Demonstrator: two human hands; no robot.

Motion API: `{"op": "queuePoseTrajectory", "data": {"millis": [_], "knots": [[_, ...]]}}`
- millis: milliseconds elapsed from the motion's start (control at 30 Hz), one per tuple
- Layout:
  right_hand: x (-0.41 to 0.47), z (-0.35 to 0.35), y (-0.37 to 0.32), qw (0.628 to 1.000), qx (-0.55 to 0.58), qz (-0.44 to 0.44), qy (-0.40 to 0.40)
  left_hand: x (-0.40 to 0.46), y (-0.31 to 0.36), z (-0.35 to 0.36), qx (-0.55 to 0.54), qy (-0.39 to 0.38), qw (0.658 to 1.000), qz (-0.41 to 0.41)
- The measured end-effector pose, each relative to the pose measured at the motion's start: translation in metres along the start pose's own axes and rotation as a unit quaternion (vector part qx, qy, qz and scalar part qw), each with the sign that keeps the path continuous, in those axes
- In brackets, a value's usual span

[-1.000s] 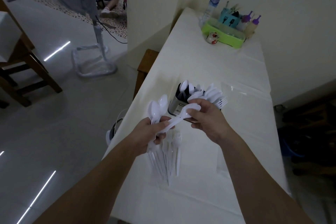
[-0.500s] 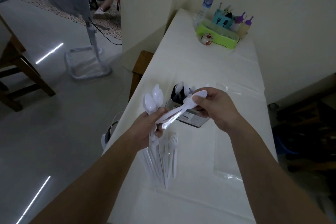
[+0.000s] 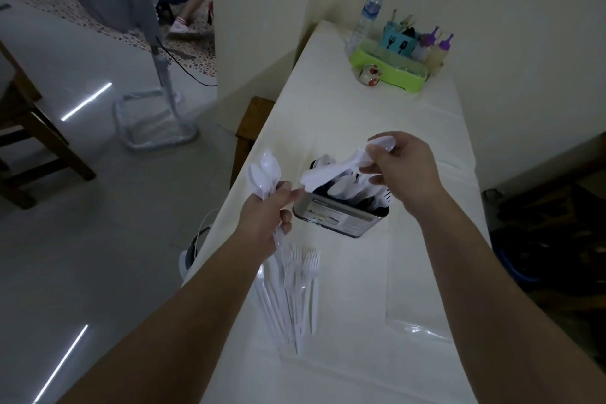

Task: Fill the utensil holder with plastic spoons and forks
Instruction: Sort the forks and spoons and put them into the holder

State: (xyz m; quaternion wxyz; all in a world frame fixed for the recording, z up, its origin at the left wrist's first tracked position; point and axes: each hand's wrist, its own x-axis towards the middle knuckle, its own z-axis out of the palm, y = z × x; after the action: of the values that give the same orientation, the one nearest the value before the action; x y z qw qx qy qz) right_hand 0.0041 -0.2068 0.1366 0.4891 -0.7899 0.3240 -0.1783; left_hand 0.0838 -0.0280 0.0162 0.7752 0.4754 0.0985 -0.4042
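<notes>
White table point(image 3: 410, 147), metal holder point(image 3: 341, 216) w/ spoons point(image 3: 347, 188)

Head-worn camera looks forward and down along the table point(image 3: 344, 115), close above it.

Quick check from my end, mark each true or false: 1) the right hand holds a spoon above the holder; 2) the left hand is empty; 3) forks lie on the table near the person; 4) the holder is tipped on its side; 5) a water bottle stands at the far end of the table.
1) True. The right hand pinches a white spoon over the utensil holder.
2) False. The left hand grips a bunch of spoons.
3) True. The forks lie on the table, nearer than the holder.
4) False. It stands upright with cutlery in it.
5) True. The water bottle stands beside the green tray.
</notes>
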Motion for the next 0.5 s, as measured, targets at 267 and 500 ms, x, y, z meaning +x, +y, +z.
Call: {"op": "queuePoseTrajectory", "data": {"millis": [267, 500], "knots": [[0.043, 0.014, 0.015, 0.977, -0.209, -0.013, 0.024, 0.02, 0.001, 0.028, 0.05, 0.097, 0.994, -0.012], [0.056, 0.021, 0.027, 0.96, -0.278, -0.017, 0.01, 0.036, -0.014, 0.039, 0.123, 0.093, 0.988, 0.016]]}}
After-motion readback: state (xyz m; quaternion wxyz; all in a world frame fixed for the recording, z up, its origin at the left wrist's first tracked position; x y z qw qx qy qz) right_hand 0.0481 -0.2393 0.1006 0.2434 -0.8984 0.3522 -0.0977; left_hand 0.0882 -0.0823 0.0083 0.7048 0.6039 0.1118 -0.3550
